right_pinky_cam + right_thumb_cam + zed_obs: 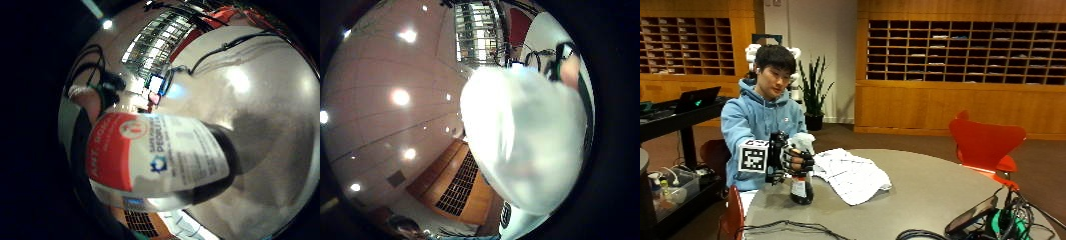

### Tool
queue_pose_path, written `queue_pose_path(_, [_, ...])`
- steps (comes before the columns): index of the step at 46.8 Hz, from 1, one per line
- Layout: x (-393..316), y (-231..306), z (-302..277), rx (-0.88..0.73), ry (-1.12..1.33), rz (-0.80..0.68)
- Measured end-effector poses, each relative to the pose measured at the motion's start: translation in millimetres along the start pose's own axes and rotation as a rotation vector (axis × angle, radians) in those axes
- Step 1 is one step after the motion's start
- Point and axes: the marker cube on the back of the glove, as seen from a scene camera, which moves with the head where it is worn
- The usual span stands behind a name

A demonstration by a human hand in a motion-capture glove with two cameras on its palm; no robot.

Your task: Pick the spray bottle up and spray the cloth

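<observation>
One upright spray bottle [801, 186], white nozzle up, base near table [933, 190], gripped by right hand [794, 161] beside cloth [852, 175].

You are seated in what looks like an office or library common room: wooden pigeonhole shelving [966, 50] lines the paneled wall at twelve o'clock, a potted plant [812, 90] stands by a white column, and a red chair [986, 142] waits at the round table [939, 185].
</observation>
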Motion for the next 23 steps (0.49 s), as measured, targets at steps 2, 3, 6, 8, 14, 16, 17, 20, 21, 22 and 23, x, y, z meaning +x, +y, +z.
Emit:
queue_pose_path(2, [-1.9,-2.6,2.2,0.004,-0.001,-0.002])
queue_pose_path(3, [-2.9,-3.8,3.3,0.000,0.006,0.000])
queue_pose_path(6, [-6.6,-8.7,7.5,-0.026,0.034,0.006])
queue_pose_path(8, [-8.4,-12.1,10.7,-0.048,0.054,-0.008])
queue_pose_path(14, [-17.7,-18.2,23.1,-0.252,0.136,-0.037])
queue_pose_path(16, [-24.0,-18.7,28.9,-0.368,0.188,-0.065])
queue_pose_path(17, [-28.4,-19.0,31.8,-0.422,0.219,-0.081])
queue_pose_path(20, [-45.5,-17.4,39.4,-0.543,0.328,-0.138])
queue_pose_path(21, [-51.9,-16.2,41.8,-0.575,0.369,-0.163])
queue_pose_path(22, [-58.4,-14.8,44.1,-0.603,0.412,-0.190])
queue_pose_path(23, [-64.7,-12.9,46.5,-0.626,0.456,-0.220])
